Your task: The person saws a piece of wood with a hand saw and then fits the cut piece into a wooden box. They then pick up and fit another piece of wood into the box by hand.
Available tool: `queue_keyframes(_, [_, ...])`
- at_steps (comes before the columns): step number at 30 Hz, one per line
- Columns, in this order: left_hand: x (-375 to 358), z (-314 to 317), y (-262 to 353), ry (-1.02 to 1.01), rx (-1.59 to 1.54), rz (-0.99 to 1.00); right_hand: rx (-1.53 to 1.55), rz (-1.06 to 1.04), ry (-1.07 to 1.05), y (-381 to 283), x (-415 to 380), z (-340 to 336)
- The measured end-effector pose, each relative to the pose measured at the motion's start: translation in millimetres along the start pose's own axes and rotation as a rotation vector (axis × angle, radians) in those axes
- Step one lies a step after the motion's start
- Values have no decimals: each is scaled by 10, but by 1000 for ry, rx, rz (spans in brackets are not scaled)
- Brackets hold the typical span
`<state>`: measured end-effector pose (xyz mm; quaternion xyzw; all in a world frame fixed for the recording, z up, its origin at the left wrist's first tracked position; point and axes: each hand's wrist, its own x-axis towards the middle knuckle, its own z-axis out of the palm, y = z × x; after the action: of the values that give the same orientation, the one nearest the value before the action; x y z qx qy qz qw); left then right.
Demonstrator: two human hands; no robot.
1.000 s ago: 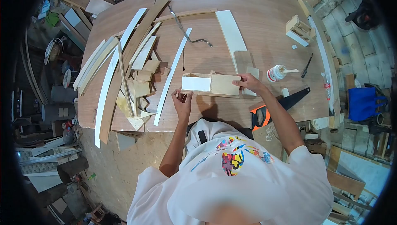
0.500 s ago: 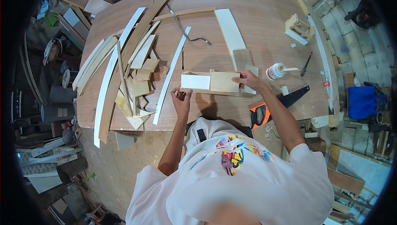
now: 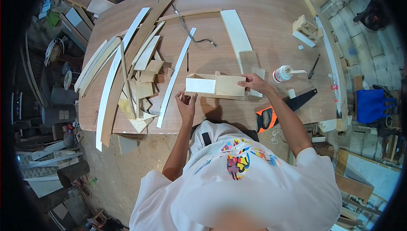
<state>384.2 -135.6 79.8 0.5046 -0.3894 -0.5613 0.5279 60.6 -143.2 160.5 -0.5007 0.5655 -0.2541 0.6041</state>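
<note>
A small wooden box (image 3: 230, 85) with a white panel on the left part of its side is held between my two hands, close to the table's near edge. My left hand (image 3: 185, 103) grips its lower left corner, thumb and fingers closed there. At the right end, my right hand (image 3: 256, 82) pinches the box by its edge. The box's left part shows an open top with thin walls; its right part has a plain pale wood face. Behind its right end lie thin board pieces (image 3: 258, 73).
Wood strips and offcuts (image 3: 144, 87) pile on the table's left. To the right are an open glue jar (image 3: 281, 74) with a stick, an orange-handled handsaw (image 3: 285, 109), a screwdriver (image 3: 313, 66) and a small wooden frame (image 3: 306, 30). A bent metal bar (image 3: 190, 33) lies farther back.
Almost nothing differs. Both hands keep their hold on the box, which has tipped very slightly.
</note>
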Motion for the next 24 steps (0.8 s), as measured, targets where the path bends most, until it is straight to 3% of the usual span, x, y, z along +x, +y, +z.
queue_keyframes(24, [19,11,-32,20,-1,66,22,-2,3,79,17,-4])
